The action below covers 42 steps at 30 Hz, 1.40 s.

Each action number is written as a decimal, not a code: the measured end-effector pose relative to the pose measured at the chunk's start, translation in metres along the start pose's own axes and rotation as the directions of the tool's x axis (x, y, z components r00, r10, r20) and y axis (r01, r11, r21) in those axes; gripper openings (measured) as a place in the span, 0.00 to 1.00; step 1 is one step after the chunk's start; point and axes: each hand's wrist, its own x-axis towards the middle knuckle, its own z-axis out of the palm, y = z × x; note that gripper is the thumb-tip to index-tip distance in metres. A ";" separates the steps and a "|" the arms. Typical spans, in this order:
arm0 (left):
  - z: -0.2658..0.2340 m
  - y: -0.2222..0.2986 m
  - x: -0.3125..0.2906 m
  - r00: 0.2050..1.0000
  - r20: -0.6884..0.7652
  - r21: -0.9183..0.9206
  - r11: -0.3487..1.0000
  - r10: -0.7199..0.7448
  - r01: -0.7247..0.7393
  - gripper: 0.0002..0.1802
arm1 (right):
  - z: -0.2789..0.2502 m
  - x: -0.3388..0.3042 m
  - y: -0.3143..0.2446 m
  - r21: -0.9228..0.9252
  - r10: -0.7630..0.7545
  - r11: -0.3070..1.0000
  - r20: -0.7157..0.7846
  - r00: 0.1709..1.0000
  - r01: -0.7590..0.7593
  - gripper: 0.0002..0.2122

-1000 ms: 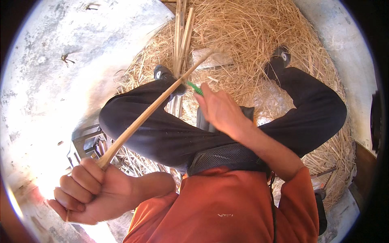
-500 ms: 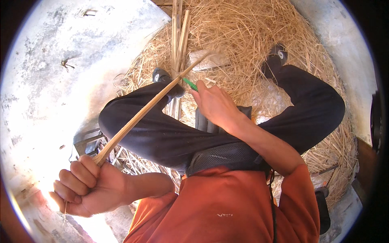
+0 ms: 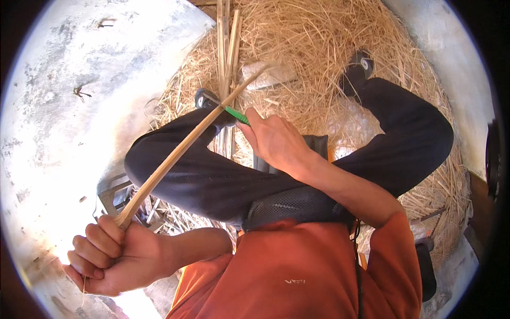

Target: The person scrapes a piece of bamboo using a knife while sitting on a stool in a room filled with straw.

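The left hand [image 3: 117,255] is clenching the thick near end of a slender wooden strip [image 3: 175,157], fingers wrapping around it. From that fist the strip is slanting forward and rightward, passing above the left leg [image 3: 204,186] and tapering to a tip seen against a pale block [image 3: 273,77]. The right hand [image 3: 276,141] is grasping a green-handled tool [image 3: 237,115] on the strip's right side, nearer the tapered end than the left fist; the tool is meeting the strip or nearly so, its working end unclear. Beyond, longer strips [image 3: 234,45] are lying along the left edge of the straw-like shavings [image 3: 319,32].
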 end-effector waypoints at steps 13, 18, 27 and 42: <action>-0.003 0.001 0.002 0.995 0.084 0.003 0.999 -0.053 0.053 0.25 | 0.028 0.024 0.060 -0.150 0.049 0.988 0.051 0.997 -0.041 0.18; -0.009 0.004 -0.001 0.999 -0.042 0.188 0.982 0.020 -0.012 0.25 | 0.021 0.028 0.058 -0.033 0.189 0.981 -0.013 0.982 -0.189 0.18; 0.007 0.001 -0.002 0.991 -0.108 0.225 0.973 0.073 -0.047 0.25 | 0.042 0.051 0.107 -0.216 0.211 0.952 -0.046 0.976 -0.216 0.16; 0.017 -0.001 -0.001 0.986 0.160 -0.080 0.995 -0.040 0.054 0.25 | 0.050 0.067 0.117 -0.131 0.216 0.966 -0.072 0.974 -0.224 0.21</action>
